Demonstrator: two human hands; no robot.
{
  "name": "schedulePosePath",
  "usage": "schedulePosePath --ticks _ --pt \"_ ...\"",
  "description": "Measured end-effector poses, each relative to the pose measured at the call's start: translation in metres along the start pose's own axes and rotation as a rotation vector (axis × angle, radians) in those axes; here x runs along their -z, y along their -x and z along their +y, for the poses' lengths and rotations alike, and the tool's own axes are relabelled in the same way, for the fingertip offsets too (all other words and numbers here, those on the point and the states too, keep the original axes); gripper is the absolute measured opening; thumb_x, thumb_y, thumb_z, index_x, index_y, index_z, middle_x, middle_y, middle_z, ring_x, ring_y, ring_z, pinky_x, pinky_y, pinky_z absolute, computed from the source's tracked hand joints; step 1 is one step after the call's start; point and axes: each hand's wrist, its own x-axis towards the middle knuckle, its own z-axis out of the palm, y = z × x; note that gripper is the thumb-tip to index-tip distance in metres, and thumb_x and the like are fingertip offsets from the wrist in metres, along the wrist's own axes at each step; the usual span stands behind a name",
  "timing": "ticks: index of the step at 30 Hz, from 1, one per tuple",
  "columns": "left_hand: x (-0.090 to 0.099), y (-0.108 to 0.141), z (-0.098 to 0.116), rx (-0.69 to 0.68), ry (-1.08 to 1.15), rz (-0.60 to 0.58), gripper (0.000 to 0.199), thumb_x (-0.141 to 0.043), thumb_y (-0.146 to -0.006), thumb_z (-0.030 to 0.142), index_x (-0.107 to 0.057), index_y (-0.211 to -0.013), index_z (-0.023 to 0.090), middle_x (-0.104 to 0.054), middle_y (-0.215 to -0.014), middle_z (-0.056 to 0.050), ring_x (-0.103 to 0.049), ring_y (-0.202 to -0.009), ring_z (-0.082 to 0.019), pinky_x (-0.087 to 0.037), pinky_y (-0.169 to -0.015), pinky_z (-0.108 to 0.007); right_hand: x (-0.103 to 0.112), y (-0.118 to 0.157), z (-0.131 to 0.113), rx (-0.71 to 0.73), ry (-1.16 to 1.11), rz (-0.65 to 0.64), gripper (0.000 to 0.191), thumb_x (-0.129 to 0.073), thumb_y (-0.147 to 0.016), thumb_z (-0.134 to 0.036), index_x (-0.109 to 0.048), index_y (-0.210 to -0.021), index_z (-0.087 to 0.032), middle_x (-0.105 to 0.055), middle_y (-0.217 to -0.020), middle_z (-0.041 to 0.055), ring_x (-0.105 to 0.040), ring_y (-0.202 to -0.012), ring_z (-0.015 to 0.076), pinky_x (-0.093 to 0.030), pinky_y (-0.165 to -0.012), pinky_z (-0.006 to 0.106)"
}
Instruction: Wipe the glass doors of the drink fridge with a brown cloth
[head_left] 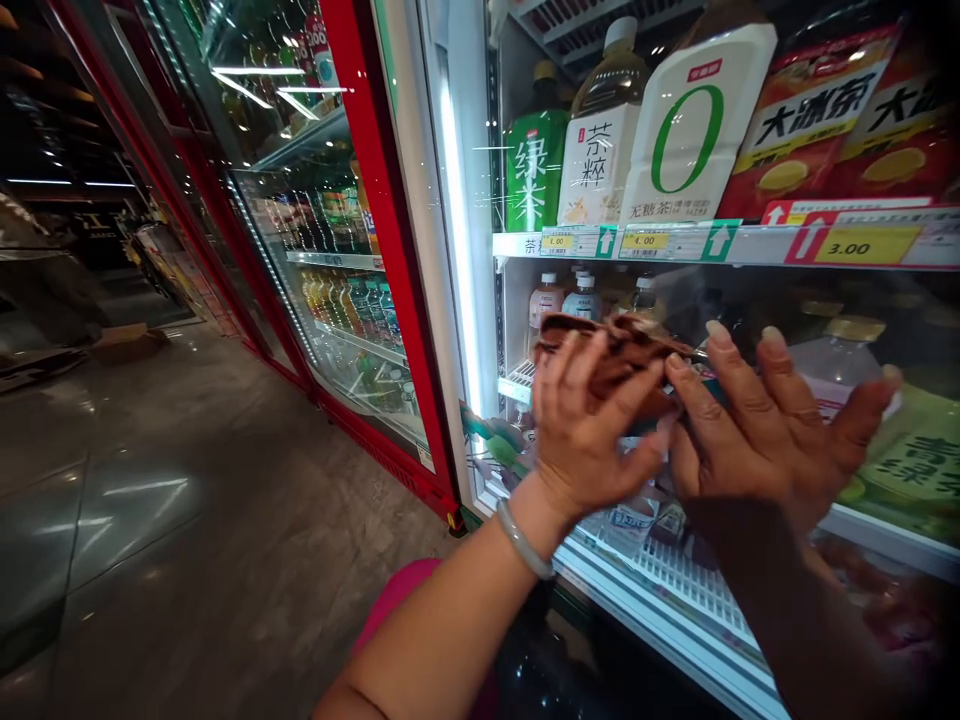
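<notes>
My left hand [581, 425], with a pale bangle [523, 540] on its wrist, presses a bunched brown cloth [615, 350] against the glass door of a drinks fridge. Its fingers lie over the cloth, and the thumb points to the right. Just beside it, my right hand [765, 430] is spread against the glass, fingers apart, the index fingertip close to the cloth's right edge. Whether that fingertip touches the cloth I cannot tell. Part of the cloth is hidden under the left fingers.
Behind the glass, large tea bottles [596, 170] stand on a shelf with price tags [870, 243]. Smaller bottles [581, 297] are on the shelf below. To the left is a red-framed fridge [442, 440]. A cardboard box [129, 342] lies on the grey floor [202, 500].
</notes>
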Motion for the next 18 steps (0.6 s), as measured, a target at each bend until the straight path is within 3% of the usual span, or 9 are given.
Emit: schedulePosePath --ticks 3,5,7,9,12,15,18 --pt "-0.011 0.015 0.014 -0.022 0.006 0.001 0.039 -0.055 -0.103 0.056 -0.074 -0.12 0.027 -0.061 -0.15 -0.011 -0.045 -0.153 -0.032 -0.035 -0.128 -0.056 -0.003 0.003 0.005 0.021 -0.029 0.031 0.058 -0.052 -0.106 -0.028 -0.042 -0.161 -0.046 -0.06 -0.155 -0.0024 -0.049 -0.152 0.0234 -0.01 -0.136 0.061" --pt "-0.013 0.014 0.005 -0.071 0.007 -0.004 0.025 -0.061 -0.102 0.046 -0.074 -0.116 0.029 -0.066 -0.147 -0.008 -0.047 -0.151 -0.029 -0.034 -0.128 -0.054 -0.003 0.002 0.007 0.044 -0.013 0.061 0.059 -0.06 -0.103 -0.028 -0.048 -0.157 -0.046 -0.064 -0.149 -0.003 -0.053 -0.15 0.0246 -0.011 -0.136 0.061" --pt "-0.011 0.004 -0.013 -0.097 0.001 0.025 0.022 -0.06 -0.104 0.037 -0.07 -0.121 0.03 -0.067 -0.145 -0.007 -0.05 -0.15 -0.026 -0.037 -0.127 -0.051 -0.002 0.001 0.007 0.042 0.006 0.068 0.062 -0.07 -0.097 -0.029 -0.052 -0.154 -0.047 -0.068 -0.145 -0.0023 -0.056 -0.146 0.0284 -0.014 -0.133 0.068" --pt "-0.009 -0.005 -0.026 -0.016 -0.016 0.121 0.033 -0.054 -0.107 0.032 -0.063 -0.138 0.027 -0.066 -0.145 -0.01 -0.053 -0.148 -0.025 -0.041 -0.125 -0.049 -0.001 0.0 0.006 0.03 0.014 0.038 0.065 -0.072 -0.095 -0.029 -0.051 -0.154 -0.047 -0.068 -0.146 -0.0008 -0.056 -0.147 0.0307 -0.015 -0.131 0.073" --pt "-0.01 -0.004 -0.017 0.06 -0.011 0.149 0.046 -0.049 -0.108 0.038 -0.056 -0.151 0.025 -0.061 -0.149 -0.013 -0.052 -0.148 -0.028 -0.041 -0.125 -0.052 -0.001 0.0 0.006 0.064 0.032 0.028 0.067 -0.071 -0.096 -0.03 -0.049 -0.157 -0.045 -0.065 -0.149 0.0009 -0.054 -0.148 0.0306 -0.015 -0.132 0.071" --pt "-0.016 0.011 0.002 -0.036 -0.008 0.098 0.043 -0.047 -0.106 0.042 -0.066 -0.142 0.028 -0.062 -0.147 -0.01 -0.051 -0.147 -0.03 -0.036 -0.128 -0.055 -0.004 0.0 0.007 0.067 0.028 0.046 0.071 -0.066 -0.098 -0.024 -0.041 -0.161 -0.045 -0.064 -0.151 -0.0015 -0.053 -0.149 0.0252 -0.013 -0.135 0.062" --pt "-0.016 0.014 -0.007 -0.146 -0.022 0.098 0.037 -0.048 -0.107 0.039 -0.07 -0.137 0.032 -0.065 -0.142 -0.007 -0.055 -0.143 -0.027 -0.037 -0.128 -0.051 -0.006 0.0 0.007 0.094 0.028 0.103 0.07 -0.068 -0.097 -0.023 -0.045 -0.159 -0.044 -0.066 -0.148 -0.0025 -0.054 -0.148 0.0243 -0.013 -0.136 0.06"
